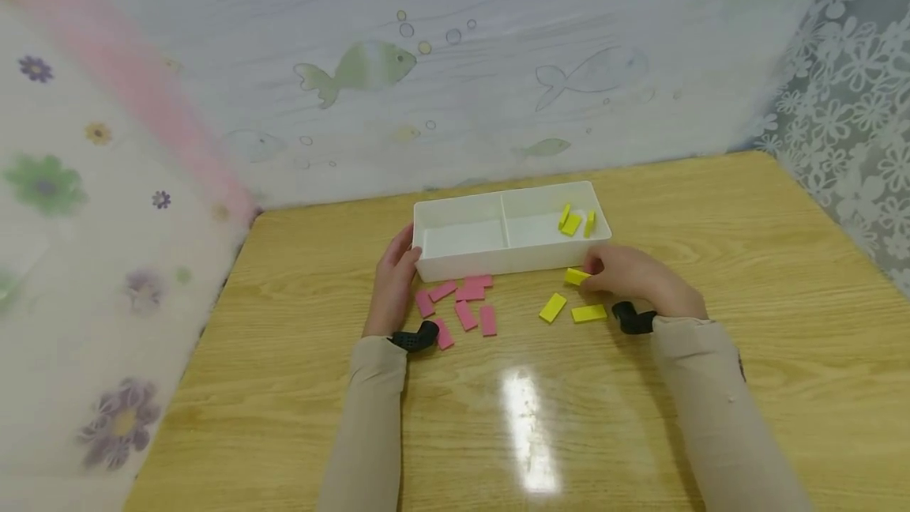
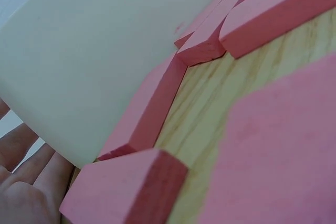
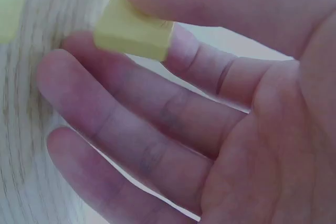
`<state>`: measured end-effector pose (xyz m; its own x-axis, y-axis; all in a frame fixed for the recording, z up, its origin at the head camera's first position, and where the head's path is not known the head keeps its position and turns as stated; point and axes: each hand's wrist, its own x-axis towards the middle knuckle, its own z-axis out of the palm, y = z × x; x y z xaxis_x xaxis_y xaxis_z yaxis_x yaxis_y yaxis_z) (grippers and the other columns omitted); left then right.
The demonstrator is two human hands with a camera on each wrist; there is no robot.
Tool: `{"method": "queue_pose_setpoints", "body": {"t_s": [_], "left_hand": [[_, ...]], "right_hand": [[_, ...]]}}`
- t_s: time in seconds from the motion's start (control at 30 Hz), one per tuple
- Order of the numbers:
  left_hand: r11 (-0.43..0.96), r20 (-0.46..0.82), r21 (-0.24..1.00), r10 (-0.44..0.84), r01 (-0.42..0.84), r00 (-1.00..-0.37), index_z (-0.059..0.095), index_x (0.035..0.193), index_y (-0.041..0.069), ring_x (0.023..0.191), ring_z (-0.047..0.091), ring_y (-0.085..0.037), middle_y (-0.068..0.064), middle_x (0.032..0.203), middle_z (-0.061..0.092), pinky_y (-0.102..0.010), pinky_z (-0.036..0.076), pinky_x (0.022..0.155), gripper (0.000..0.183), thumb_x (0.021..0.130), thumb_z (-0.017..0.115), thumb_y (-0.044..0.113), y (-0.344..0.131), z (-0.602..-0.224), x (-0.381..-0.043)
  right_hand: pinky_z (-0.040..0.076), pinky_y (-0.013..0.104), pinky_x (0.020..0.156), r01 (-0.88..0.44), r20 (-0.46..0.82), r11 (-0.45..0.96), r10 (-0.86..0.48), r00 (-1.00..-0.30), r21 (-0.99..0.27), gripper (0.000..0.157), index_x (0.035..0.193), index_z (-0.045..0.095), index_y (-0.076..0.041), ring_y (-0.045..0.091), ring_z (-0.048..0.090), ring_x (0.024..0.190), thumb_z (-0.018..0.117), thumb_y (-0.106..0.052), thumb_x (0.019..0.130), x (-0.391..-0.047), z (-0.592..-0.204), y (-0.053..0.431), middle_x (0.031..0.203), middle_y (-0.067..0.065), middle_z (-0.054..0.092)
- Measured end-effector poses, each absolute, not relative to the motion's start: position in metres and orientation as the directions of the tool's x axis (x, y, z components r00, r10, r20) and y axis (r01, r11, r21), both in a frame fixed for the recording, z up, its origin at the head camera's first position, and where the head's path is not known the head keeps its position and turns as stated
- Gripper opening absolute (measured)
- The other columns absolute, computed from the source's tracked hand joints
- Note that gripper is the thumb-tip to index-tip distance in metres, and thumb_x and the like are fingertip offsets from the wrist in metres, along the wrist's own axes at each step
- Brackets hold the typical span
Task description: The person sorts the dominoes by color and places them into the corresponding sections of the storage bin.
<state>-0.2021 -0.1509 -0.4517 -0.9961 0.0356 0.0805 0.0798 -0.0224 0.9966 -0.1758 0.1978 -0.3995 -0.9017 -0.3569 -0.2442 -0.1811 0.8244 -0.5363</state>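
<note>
A white two-compartment box (image 1: 462, 265) stands on the table, with several yellow blocks (image 1: 571, 224) in its right compartment. At its left end, my left hand (image 1: 393, 283) holds the corner, the thumb near the front edge; in the left wrist view its fingers (image 2: 42, 174) lie against the box's end. My right hand (image 1: 633, 279) pinches a yellow block (image 3: 134, 30) between thumb and index finger, just in front of the box's right part. The other fingers spread loosely below it. Two more yellow blocks, one slanted (image 1: 552, 307) and one lying crosswise (image 1: 588, 314), rest near that hand.
Several pink blocks (image 1: 487, 321) lie in front of the box's left half, some touching each other and close to its wall. The wooden table (image 1: 284, 417) meets a fish-patterned wall (image 1: 469, 125) behind the box. Each wrist wears a black device (image 1: 418, 336).
</note>
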Motion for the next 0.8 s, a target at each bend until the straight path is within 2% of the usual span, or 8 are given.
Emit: {"method": "queue_pose_setpoints", "body": {"t_s": [0.17,0.4,0.63,0.8], "left_hand": [[-0.040,0.078,0.996,0.058,0.075,-0.995,0.037,0.137,0.014,0.127,0.030,-0.023,-0.005,0.139,0.035,-0.038,0.029,0.100,0.048,0.091,0.049,0.022,-0.146,-0.441,-0.196],[-0.036,0.081,0.996,0.071,0.078,-0.994,0.033,0.138,0.010,0.127,0.030,-0.025,-0.008,0.140,0.033,-0.038,0.029,0.100,0.049,0.092,0.047,0.020,-0.145,-0.435,-0.193],[-0.022,0.082,0.996,0.072,0.081,-0.994,0.032,0.138,0.010,0.128,0.029,-0.025,-0.008,0.141,0.031,-0.038,0.028,0.100,0.050,0.092,0.047,0.022,-0.147,-0.435,-0.193],[-0.043,0.079,0.996,0.075,0.076,-0.994,0.032,0.139,0.011,0.128,0.029,-0.025,-0.008,0.141,0.031,-0.038,0.028,0.100,0.050,0.092,0.047,0.021,-0.147,-0.434,-0.194]], "right_hand": [[0.039,0.030,0.063,-0.176,-0.257,0.795,-0.384,-0.887,-0.580,0.014,0.090,0.056,-0.005,0.016,0.049,0.066,0.059,-0.016,0.081,-0.175,-0.396,0.205,0.072,0.002,0.056],[0.043,0.033,0.065,-0.161,-0.207,0.785,-0.346,-0.915,-0.598,0.028,0.106,0.055,-0.002,0.018,0.055,0.069,0.055,-0.024,0.088,-0.173,-0.383,0.212,0.081,0.006,0.060],[0.043,0.036,0.065,-0.144,-0.155,0.787,-0.290,-0.944,-0.600,0.039,0.107,0.053,-0.005,0.021,0.057,0.075,0.052,-0.039,0.089,-0.170,-0.373,0.218,0.088,0.008,0.060],[0.042,0.036,0.066,-0.139,-0.142,0.775,-0.283,-0.949,-0.617,0.041,0.100,0.055,-0.008,0.024,0.057,0.078,0.050,-0.047,0.087,-0.170,-0.371,0.221,0.086,0.008,0.061]]}}
